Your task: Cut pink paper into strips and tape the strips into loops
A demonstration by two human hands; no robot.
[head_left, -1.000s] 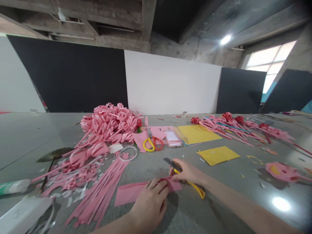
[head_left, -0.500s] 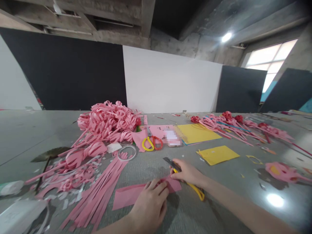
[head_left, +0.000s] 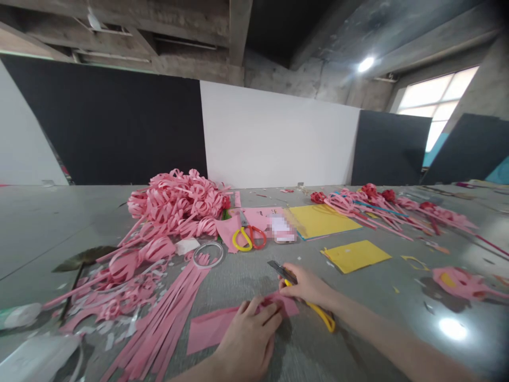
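A folded strip of pink paper [head_left: 212, 330] lies on the grey tabletop in front of me. My left hand [head_left: 252, 331] presses it down, fingers bent over its middle and the thumb mostly hidden. In my right hand [head_left: 306, 286] is a cutter [head_left: 280, 269] with a dark blade and a yellow handle; the blade points up and left, off the paper. My right fingers are closed round it, just above the strip's right end. Left of the strip, a bundle of cut pink paper strips [head_left: 175, 313] fans toward me, a roll of tape [head_left: 208, 255] lying on its far end.
Scissors [head_left: 248, 239] with yellow and red handles lie beside a phone [head_left: 282, 228]. Pink curled paper [head_left: 178, 201] is heaped at back left. Yellow sheets [head_left: 358, 255] and paper flowers [head_left: 369, 199] are to the right. A white box [head_left: 37, 355] stands at front left.
My left hand has slid slightly right along the pink strip, and the strip has shifted a little with it. The right hand keeps its grip on the cutter. The view has tilted slightly.
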